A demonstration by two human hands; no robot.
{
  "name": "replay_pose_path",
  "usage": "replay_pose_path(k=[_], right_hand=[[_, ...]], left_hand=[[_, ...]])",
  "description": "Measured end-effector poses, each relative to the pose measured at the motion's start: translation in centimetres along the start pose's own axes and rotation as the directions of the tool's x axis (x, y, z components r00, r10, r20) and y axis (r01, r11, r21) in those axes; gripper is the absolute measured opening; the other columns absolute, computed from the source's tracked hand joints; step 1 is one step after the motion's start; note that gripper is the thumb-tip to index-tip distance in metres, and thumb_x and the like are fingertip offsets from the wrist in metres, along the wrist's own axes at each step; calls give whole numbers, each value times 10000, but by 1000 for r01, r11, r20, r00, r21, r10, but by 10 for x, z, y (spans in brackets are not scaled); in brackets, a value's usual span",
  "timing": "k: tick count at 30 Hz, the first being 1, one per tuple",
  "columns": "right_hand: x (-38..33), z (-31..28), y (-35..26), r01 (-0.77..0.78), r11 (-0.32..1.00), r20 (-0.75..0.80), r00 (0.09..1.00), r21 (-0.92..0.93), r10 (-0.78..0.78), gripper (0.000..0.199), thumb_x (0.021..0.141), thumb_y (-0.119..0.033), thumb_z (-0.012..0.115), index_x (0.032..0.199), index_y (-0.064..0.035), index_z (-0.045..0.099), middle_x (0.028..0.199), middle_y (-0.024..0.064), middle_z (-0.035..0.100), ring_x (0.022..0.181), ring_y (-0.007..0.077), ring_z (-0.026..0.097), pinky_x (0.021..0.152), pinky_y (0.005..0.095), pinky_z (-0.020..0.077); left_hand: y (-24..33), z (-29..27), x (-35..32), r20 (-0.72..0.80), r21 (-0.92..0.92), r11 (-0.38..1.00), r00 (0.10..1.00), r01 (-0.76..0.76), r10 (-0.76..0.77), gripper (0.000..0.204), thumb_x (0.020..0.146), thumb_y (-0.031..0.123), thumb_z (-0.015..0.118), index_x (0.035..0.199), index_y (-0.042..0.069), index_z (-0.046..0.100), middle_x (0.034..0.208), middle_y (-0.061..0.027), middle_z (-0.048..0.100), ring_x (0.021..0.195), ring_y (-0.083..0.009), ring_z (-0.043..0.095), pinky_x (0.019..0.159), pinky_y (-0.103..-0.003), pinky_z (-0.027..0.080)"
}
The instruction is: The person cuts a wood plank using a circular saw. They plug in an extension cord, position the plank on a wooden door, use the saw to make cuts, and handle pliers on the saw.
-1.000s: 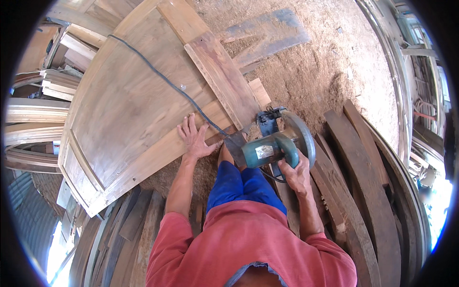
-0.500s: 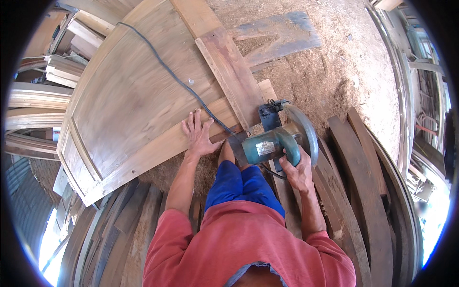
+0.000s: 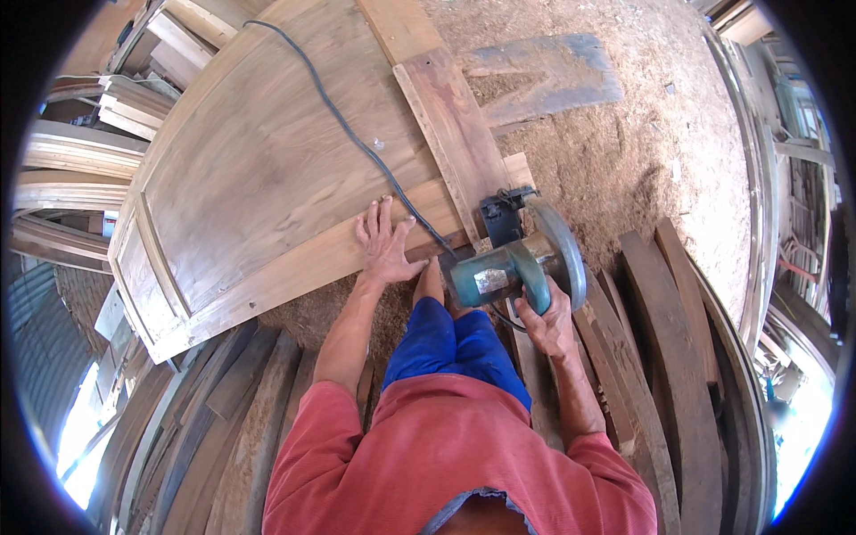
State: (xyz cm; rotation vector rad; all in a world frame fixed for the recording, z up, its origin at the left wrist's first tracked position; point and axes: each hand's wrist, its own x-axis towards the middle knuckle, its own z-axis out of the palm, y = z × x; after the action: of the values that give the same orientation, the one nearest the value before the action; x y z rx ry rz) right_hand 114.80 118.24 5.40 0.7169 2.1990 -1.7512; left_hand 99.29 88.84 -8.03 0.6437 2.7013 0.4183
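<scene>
My right hand (image 3: 550, 323) is closed around the rear handle of a teal circular saw (image 3: 508, 272) with a grey blade guard. The saw sits at the near right corner of a large wooden door panel (image 3: 294, 152), close to the end of a reddish-brown board (image 3: 455, 134) lying across the panel. Its blade and the spot beneath it are hidden. My left hand (image 3: 385, 250) lies with fingers spread on the panel's pale near edge strip, left of the saw. A dark power cord (image 3: 343, 116) runs over the panel to the saw.
Dark planks (image 3: 669, 330) lie side by side at the right, and more planks (image 3: 241, 410) at the lower left. Stacked boards (image 3: 76, 192) stand at far left. A grey, worn board (image 3: 557, 76) rests on the sawdust-covered ground (image 3: 660, 134) beyond the saw.
The view has shifted, so the door panel appears farther right. Relative to the panel, the saw has moved slightly left with my right hand. My left hand stays spread on the edge strip.
</scene>
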Motion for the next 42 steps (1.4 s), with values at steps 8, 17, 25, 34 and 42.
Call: replay_pose_path(k=[8, 17, 25, 34, 42], right_hand=[[2, 12, 6, 19, 1000, 11, 1000, -7, -19, 214, 871, -164, 720, 977, -7, 622, 790, 27, 567, 725, 124, 509, 669, 317, 453], [9, 20, 27, 119, 992, 17, 993, -44, -118, 210, 873, -156, 726, 969, -4, 616, 740, 136, 626, 654, 218, 589, 656, 398, 506], [16, 22, 36, 203, 978, 44, 979, -46, -201, 211, 860, -156, 718, 955, -18, 589, 721, 136, 606, 648, 301, 614, 657, 410, 510], [21, 26, 39, 143, 989, 48, 989, -24, -141, 209, 854, -137, 725, 959, -10, 597, 732, 126, 624, 645, 245, 600, 661, 396, 513], [26, 26, 39, 215, 976, 50, 976, -22, -214, 197, 858, -127, 724, 968, -13, 607, 733, 121, 608, 657, 236, 594, 664, 390, 509]], left_hand=[[-1, 4, -1, -55, -39, 998, 998, -39, 37, 876, 555, 454, 953, 1316, 155, 637, 1653, -276, 219, 1545, -505, 122, 1191, -690, 66], [-1, 3, 0, -67, -45, 998, 997, -49, 46, 899, 541, 441, 960, 1331, 168, 630, 1649, -288, 222, 1536, -511, 140, 1189, -672, 94], [-2, 4, -1, -59, -36, 998, 997, -47, 45, 918, 525, 443, 964, 1337, 162, 642, 1648, -293, 226, 1529, -522, 155, 1182, -674, 123], [-1, 7, 0, -89, -26, 998, 994, -64, 62, 886, 539, 460, 947, 1308, 141, 645, 1635, -308, 237, 1516, -533, 172, 1163, -673, 153], [-2, 9, 0, -94, -20, 997, 993, -71, 69, 890, 498, 399, 949, 1287, 134, 636, 1625, -319, 242, 1505, -538, 184, 1141, -662, 180]])
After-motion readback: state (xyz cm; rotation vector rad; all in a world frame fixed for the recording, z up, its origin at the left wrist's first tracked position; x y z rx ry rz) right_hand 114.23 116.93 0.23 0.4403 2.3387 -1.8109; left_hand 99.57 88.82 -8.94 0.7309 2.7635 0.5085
